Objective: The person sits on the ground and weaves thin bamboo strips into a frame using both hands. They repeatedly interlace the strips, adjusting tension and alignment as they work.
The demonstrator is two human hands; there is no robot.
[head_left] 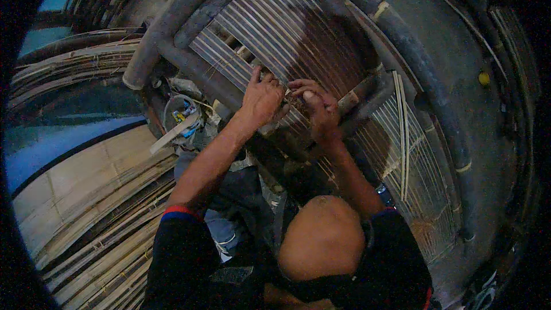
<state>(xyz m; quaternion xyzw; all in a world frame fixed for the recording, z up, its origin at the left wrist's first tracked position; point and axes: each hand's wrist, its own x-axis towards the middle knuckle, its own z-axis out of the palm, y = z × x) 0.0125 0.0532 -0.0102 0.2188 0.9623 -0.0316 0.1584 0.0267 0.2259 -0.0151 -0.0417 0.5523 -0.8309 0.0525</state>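
Observation:
Both hands work close together over a panel of thin, pale bamboo slats [252,14] set in a frame of thick dark bamboo poles [198,72]. My left hand [265,99] lies near the panel's near edge, index finger pointing away and the other fingers curled in. Just to its right, my right hand [322,109] is closed, its thumb bent against the fingers. The fingertips of the two hands nearly meet. Whatever they pinch is too small and dark to make out. Beside the left fingers, a gap in the slats shows a pale crosspiece [244,53].
At left stands a bucket [177,112] holding small blue and yellow items, with a flat pale strip [172,135] across it. Long split bamboo strips [109,195] lie lower left. A second slatted panel [422,172] with loose strips is at right. A yellow round object [484,78] rests far right.

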